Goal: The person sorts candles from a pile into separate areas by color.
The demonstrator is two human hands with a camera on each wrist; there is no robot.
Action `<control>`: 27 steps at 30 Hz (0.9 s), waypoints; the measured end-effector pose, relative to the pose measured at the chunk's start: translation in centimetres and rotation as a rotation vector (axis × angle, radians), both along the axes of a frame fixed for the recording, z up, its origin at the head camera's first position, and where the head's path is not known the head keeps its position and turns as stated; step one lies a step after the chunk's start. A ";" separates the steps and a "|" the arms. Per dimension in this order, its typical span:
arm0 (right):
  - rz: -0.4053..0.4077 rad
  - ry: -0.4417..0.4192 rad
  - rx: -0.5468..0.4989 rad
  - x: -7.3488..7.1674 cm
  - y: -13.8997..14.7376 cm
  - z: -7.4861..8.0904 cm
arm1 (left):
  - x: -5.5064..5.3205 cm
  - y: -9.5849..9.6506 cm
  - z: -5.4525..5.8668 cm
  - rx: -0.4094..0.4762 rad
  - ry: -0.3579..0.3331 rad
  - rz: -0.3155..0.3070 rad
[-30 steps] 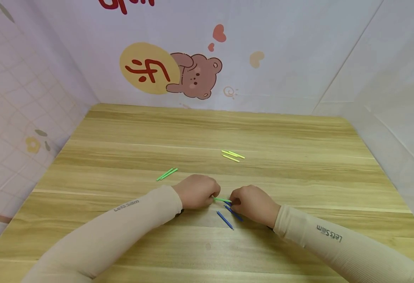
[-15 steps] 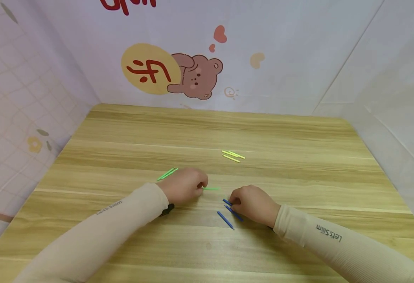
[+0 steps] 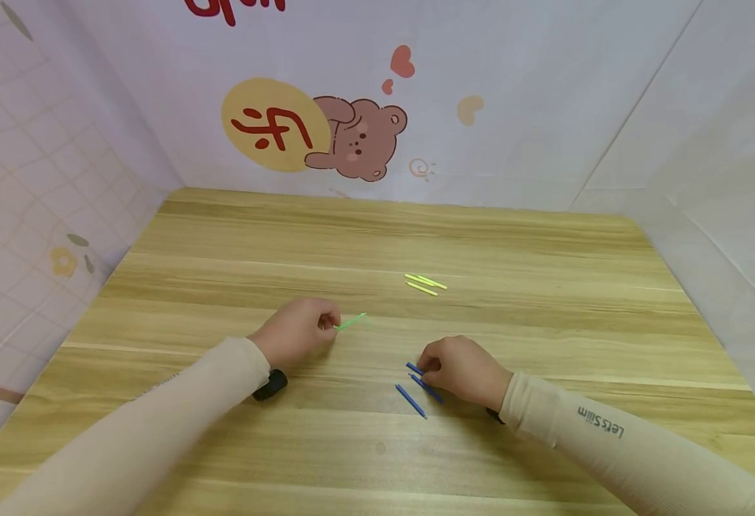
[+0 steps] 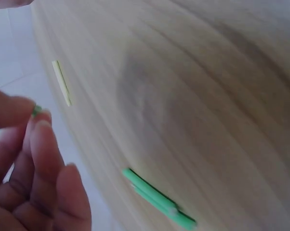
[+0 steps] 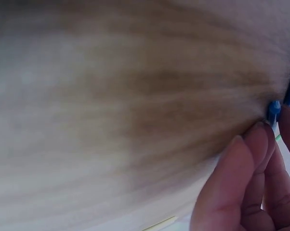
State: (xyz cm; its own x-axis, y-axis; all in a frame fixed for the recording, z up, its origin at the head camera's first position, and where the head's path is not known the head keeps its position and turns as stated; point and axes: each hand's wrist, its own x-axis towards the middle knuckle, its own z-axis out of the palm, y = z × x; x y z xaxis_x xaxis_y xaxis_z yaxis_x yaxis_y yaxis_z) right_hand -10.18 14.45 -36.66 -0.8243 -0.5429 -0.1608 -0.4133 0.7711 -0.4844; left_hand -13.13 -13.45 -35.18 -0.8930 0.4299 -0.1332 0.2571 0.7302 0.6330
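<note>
My left hand [image 3: 296, 331] pinches a thin green stick [image 3: 351, 321] by one end, and its other end points right. In the left wrist view the end of this stick [image 4: 36, 110] shows between thumb and finger. Two more green sticks [image 4: 157, 198] lie side by side on the table, hidden behind the left hand in the head view. At the centre right, my right hand [image 3: 464, 369] pinches a thin blue stick [image 5: 274, 113] between thumb and finger. Beside it lies a second blue stick [image 3: 430, 390], partly under the hand. A third blue stick [image 3: 411, 401] lies apart, nearer me.
Several yellow sticks [image 3: 424, 284] lie together farther back on the wooden table [image 3: 254, 236]. A white printed sheet [image 3: 513, 158] stands behind the table, and more white sheeting [image 3: 713, 172] rises at the sides.
The left hand has moved left and away from me with the green stick, apart from the right hand and blue sticks. The stick has turned to slant upward. My right hand stays almost still.
</note>
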 end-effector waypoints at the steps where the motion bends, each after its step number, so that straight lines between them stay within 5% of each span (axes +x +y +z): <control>1: -0.003 -0.003 0.000 0.0 0.0 0.0 | 0.0 -0.2 0.0 0.012 -0.007 0.022; 9: -0.005 -0.009 0.006 0.0 0.0 0.1 | 0.0 -1.3 0.1 0.011 -0.019 0.148; 17: -0.009 -0.013 -0.004 0.0 -0.1 0.0 | -0.3 -2.1 -0.1 -0.024 0.011 0.147; 27: -0.012 -0.018 0.006 0.0 -0.1 0.3 | -0.7 -2.7 -0.6 -0.181 0.068 0.105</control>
